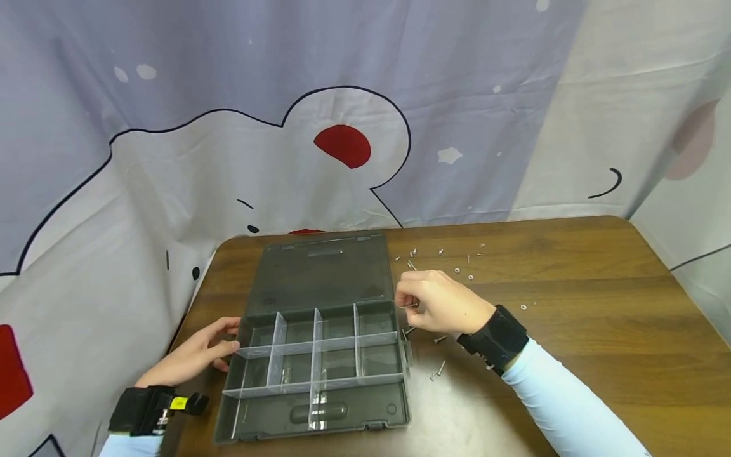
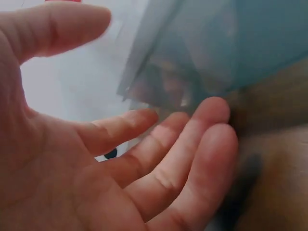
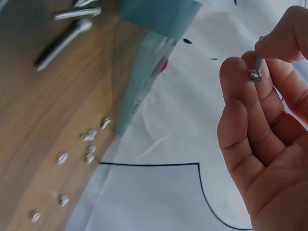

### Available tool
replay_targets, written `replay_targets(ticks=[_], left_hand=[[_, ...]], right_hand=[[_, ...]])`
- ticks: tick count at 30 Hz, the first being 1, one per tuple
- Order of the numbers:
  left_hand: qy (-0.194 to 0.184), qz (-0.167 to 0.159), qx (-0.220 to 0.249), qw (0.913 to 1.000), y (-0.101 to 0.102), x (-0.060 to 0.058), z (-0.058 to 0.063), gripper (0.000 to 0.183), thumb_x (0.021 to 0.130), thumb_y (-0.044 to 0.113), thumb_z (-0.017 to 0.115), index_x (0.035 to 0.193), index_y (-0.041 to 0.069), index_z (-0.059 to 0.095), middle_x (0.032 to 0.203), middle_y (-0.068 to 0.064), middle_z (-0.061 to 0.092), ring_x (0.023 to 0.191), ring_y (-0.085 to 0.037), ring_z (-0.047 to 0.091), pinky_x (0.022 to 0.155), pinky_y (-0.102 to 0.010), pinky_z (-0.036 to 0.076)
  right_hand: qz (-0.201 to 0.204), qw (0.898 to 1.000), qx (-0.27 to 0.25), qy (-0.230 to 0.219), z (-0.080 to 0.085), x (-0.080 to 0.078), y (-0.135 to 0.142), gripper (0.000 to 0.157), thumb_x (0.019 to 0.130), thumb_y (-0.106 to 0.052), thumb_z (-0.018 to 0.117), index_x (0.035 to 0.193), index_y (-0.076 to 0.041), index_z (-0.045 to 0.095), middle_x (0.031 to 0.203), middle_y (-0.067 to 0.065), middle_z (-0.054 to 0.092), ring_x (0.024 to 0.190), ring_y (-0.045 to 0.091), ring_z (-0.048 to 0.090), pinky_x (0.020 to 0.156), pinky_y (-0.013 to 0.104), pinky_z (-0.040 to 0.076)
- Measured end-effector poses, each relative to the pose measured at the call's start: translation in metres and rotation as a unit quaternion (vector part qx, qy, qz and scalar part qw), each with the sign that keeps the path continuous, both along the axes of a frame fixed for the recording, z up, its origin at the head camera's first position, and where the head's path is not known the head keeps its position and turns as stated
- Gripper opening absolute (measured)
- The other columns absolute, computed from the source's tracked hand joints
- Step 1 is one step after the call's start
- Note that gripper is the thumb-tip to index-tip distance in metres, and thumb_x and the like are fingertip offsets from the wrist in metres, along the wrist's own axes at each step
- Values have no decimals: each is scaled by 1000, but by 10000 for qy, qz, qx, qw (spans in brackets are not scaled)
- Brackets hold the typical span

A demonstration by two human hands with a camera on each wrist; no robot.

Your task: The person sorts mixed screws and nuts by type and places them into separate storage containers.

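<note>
Pinching a slim metal screw [image 3: 256, 75], your right hand [image 1: 442, 299] has its fingers [image 3: 237, 79] drawn nearly together, thumb against the shank and rounded head left showing. That light pinch likely suits so small a piece, since a fuller grip would hide it. The hand is at the right edge of a grey divided box [image 1: 268, 417], near its rear right compartment.

At the opposite side, your left hand [image 1: 197, 354] has its fingers loosely spread, thumb well apart from the rest, around the left wall; it grips nothing, and seems placed there to steady the box. Whether every fingertip touches, you cannot tell.

Pale dividers [image 1: 313, 365] split the box into two rows of four compartments, with two wider ones nearest you. Its lid [image 1: 320, 278] lies folded back, away from you, which leaves all the compartments reachable from above.

Right of the box, on the wood-grain bench [image 1: 605, 273], lie loose screws [image 1: 441, 367], some partly hidden by your hand, and farther back small metal pieces [image 1: 471, 277]. Beyond hangs a patterned cloth [image 1: 468, 95].
</note>
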State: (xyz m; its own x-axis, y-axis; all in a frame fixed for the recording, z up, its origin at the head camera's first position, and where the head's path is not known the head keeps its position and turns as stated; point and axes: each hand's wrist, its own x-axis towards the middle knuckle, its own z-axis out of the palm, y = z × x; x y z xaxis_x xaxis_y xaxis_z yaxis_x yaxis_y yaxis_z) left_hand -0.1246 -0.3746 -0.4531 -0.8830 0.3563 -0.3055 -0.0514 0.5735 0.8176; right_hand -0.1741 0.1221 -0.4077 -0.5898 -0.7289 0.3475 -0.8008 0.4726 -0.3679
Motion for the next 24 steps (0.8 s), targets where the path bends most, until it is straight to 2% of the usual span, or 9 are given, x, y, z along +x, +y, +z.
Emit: replay_targets(ticks=[2,4,11,15,20,22,23,24], left_hand=[[56,58,69,9999,-2,-8,-1,58,110,25,50,156,-6,31,158,-35,33,121,-40,59,76,-37,63],[124,89,144,9998,-2,-17,-2,57,111,26,47,156,-6,32,157,-34,35,116,-36,59,76,-37,62],[135,73,330,9993,-5,-40,-11,63,110,24,53,157,-8,27,147,-36,47,98,-10,61,73,-33,60],[12,94,495,9987,-8,-48,-17,65,109,21,55,158,-9,25,137,-34,51,85,-9,61,71,-31,60],[5,34,583,9983,-9,-52,-20,66,108,19,55,158,-10,23,138,-34,51,84,-10,63,70,-30,60],[29,24,593,9982,-9,-53,-21,66,109,19,55,158,-11,22,138,-35,51,81,-11,63,70,-29,60],[41,18,604,9982,-9,-53,-22,66,109,19,55,158,-11,22,138,-35,51,81,-10,63,70,-29,59],[56,13,620,9981,-9,-53,-22,66,109,18,55,158,-11,22,137,-35,52,80,-11,63,70,-28,59]], right_hand=[[32,10000,-37,25,2,-1,-7,23,76,2,69,84,-19,68,84,-8,62,72,6,60,66,20,51],[57,9999,-76,88,4,-3,-13,22,77,2,69,84,-19,68,84,-7,63,72,6,61,67,20,51],[178,9995,-92,236,8,-6,-28,19,78,1,68,85,-17,68,85,-6,63,74,6,60,69,22,52],[248,9995,-120,149,11,-8,-33,17,79,1,67,85,-16,68,85,-4,65,72,8,60,67,22,51],[276,9995,-105,146,13,-9,-36,16,81,-1,68,87,-16,69,87,-2,66,74,10,61,68,23,51],[256,9994,-28,232,12,-8,-35,16,85,-9,73,101,-14,72,100,0,69,87,12,66,79,27,56],[228,9994,42,238,12,-7,-34,26,87,-17,76,112,-13,72,113,2,70,101,16,68,88,32,57],[188,9995,138,228,11,-6,-32,41,89,-28,78,126,-12,69,128,5,67,116,20,66,98,38,56]])
